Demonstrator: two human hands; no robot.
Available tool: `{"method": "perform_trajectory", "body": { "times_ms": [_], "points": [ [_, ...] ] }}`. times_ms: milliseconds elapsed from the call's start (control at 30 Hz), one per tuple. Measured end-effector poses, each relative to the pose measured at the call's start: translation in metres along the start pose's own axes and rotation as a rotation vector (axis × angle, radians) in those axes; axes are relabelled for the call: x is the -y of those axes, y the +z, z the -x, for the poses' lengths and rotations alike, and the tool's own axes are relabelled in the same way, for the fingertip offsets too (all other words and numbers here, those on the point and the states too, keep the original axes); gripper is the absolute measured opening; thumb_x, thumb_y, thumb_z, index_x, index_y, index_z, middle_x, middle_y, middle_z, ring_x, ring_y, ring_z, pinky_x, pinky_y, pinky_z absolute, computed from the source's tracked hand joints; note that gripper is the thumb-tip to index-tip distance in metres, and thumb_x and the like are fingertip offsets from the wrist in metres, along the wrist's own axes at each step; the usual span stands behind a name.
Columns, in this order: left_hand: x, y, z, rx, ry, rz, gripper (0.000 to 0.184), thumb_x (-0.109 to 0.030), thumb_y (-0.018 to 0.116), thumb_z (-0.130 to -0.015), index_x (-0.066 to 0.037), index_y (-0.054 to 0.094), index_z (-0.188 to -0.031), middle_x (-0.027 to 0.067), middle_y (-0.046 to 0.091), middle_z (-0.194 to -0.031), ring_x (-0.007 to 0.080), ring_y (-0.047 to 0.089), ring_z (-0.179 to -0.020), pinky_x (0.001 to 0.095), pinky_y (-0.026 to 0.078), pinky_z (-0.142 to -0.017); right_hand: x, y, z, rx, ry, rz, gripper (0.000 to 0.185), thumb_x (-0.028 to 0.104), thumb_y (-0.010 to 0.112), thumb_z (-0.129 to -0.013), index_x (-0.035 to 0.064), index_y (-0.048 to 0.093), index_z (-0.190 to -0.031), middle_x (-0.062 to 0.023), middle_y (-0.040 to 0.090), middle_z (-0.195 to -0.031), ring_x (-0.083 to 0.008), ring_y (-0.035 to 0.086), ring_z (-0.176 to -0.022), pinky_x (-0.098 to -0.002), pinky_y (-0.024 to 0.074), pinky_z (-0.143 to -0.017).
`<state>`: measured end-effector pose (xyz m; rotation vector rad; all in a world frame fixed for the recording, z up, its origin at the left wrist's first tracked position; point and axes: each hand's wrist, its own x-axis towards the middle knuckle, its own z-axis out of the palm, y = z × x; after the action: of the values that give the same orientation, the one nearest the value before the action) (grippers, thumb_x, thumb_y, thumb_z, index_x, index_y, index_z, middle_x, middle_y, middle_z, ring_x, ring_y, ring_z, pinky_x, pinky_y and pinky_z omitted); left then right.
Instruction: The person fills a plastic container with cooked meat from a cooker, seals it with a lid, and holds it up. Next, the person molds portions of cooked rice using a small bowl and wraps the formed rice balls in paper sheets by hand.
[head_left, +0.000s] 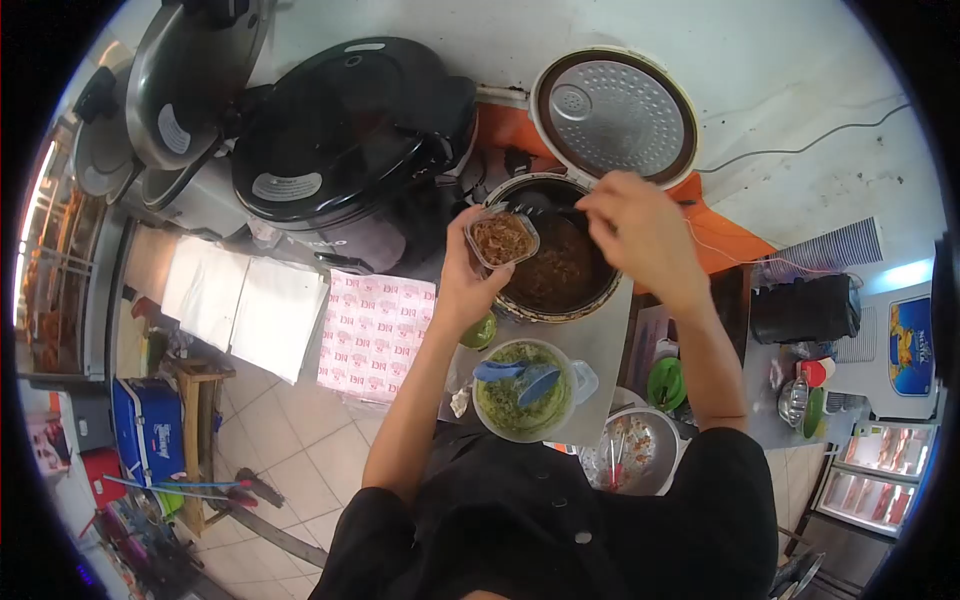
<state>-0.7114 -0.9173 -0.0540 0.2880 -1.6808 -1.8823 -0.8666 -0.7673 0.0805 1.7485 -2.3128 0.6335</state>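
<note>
- I watch the left hand [468, 275] reach forward, elbow bent, beside the left rim of the cooking pot [560, 318].
- Its thumb and fingers wrap a small clear tub [503, 241] of brown shredded food, tilted over that rim.
- I see the right hand [636, 228] above the pot's right side, wrist bent, fingers curled narrow; I cannot tell what they grip.

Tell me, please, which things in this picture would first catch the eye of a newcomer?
Probably the small clear plastic tub of brown shredded food, in the left hand at the edge of the large round pot. Behind the pot, a round lid with a dimpled silvery inside stands open. Nearer the person, a blue plastic utensil rests in a pale round container of green food.
</note>
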Motion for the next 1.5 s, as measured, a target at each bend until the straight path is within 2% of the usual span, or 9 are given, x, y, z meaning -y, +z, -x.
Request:
{"method": "perform_trajectory", "body": {
  "times_ms": [100,300,500,733,1133,1233,1267,1400,1500],
  "points": [
    [-0.004,-0.014,0.011,-0.052,-0.014,0.060,0.082,0.015,0.056,-0.072,-0.006,0.023,-0.144,0.0156,0.045,-0.133,0.0240,0.050,-0.125,0.0359,0.041,-0.106,-0.018,0.006,-0.005,0.028,0.198,0.012,0.013,0.011,0.065,-0.078,0.0064,0.072,-0.087,-0.0106,0.064,-0.088,-0.0308,0.064,-0.087,-0.0437,0.0511,-0.076],
    [-0.016,-0.037,0.032,-0.114,-0.004,0.053,0.082,0.012,0.054,-0.071,-0.007,0.024,-0.145,0.0146,0.042,-0.134,0.0250,0.049,-0.125,0.0381,0.040,-0.107,-0.079,0.135,0.003,0.283,0.414,0.197,0.024,0.013,0.067,-0.074,-0.0006,0.069,-0.094,-0.0245,0.066,-0.091,-0.0388,0.067,-0.088,-0.0464,0.0543,-0.077],
    [-0.039,-0.035,0.029,-0.140,0.055,0.077,0.079,0.005,0.068,-0.079,-0.005,0.022,-0.143,0.0147,0.042,-0.134,0.0248,0.049,-0.125,0.0377,0.040,-0.107,-0.078,0.194,0.009,0.337,0.599,-0.012,0.022,0.006,0.062,-0.074,-0.0059,0.068,-0.091,-0.0288,0.067,-0.092,-0.0444,0.066,-0.083,-0.0494,0.0548,-0.077],
    [-0.023,-0.038,0.017,-0.099,0.055,0.019,0.081,0.006,0.071,-0.075,-0.004,0.021,-0.139,0.0160,0.043,-0.133,0.0238,0.049,-0.124,0.0375,0.041,-0.106,-0.102,0.166,0.015,0.468,0.986,-0.819,0.015,0.008,0.062,-0.085,-0.0018,0.069,-0.094,-0.0050,0.064,-0.076,-0.0116,0.060,-0.064,-0.0276,0.0516,-0.054],
    [0.009,0.010,-0.010,-0.013,0.017,-0.127,0.082,0.003,0.079,-0.073,-0.003,0.026,-0.136,0.0154,0.044,-0.135,0.0236,0.051,-0.122,0.0356,0.041,-0.106,-0.059,0.007,0.011,0.362,0.751,-0.750,0.019,0.005,0.061,-0.085,-0.0020,0.069,-0.100,-0.0051,0.065,-0.078,-0.0115,0.059,-0.065,-0.0295,0.0491,-0.055],
    [0.020,0.025,-0.018,0.014,0.069,-0.094,0.083,0.003,0.078,-0.072,-0.002,0.026,-0.137,0.0168,0.046,-0.131,0.0253,0.052,-0.121,0.0355,0.043,-0.105,-0.048,0.012,0.020,0.328,0.524,-0.587,0.018,0.005,0.062,-0.082,-0.0017,0.070,-0.097,-0.0100,0.066,-0.078,-0.0165,0.062,-0.067,-0.0325,0.0502,-0.060],
    [0.021,0.029,-0.019,0.013,0.074,-0.107,0.083,0.003,0.078,-0.072,-0.002,0.027,-0.137,0.0169,0.046,-0.131,0.0254,0.052,-0.122,0.0354,0.043,-0.105,-0.045,0.022,0.025,0.162,0.216,-0.320,0.014,0.002,0.063,-0.083,-0.0014,0.069,-0.095,-0.0094,0.063,-0.077,-0.0211,0.063,-0.073,-0.0340,0.0500,-0.065],
    [0.016,0.036,-0.021,0.019,0.069,-0.149,0.080,0.003,0.078,-0.072,-0.001,0.030,-0.137,0.0171,0.046,-0.133,0.0254,0.051,-0.122,0.0352,0.042,-0.105,-0.018,0.009,0.026,-0.002,0.132,-0.125,0.015,-0.001,0.061,-0.080,0.0008,0.070,-0.092,-0.0111,0.060,-0.091,-0.0308,0.062,-0.088,-0.0369,0.0500,-0.077],
    [0.012,0.034,-0.021,0.028,0.056,-0.136,0.080,0.002,0.078,-0.072,-0.001,0.031,-0.137,0.0172,0.045,-0.134,0.0253,0.051,-0.122,0.0355,0.042,-0.105,-0.017,-0.001,0.026,0.020,0.023,-0.017,0.016,-0.001,0.062,-0.078,0.0011,0.070,-0.092,-0.0100,0.060,-0.092,-0.0291,0.062,-0.087,-0.0372,0.0499,-0.077]
  ]
}}
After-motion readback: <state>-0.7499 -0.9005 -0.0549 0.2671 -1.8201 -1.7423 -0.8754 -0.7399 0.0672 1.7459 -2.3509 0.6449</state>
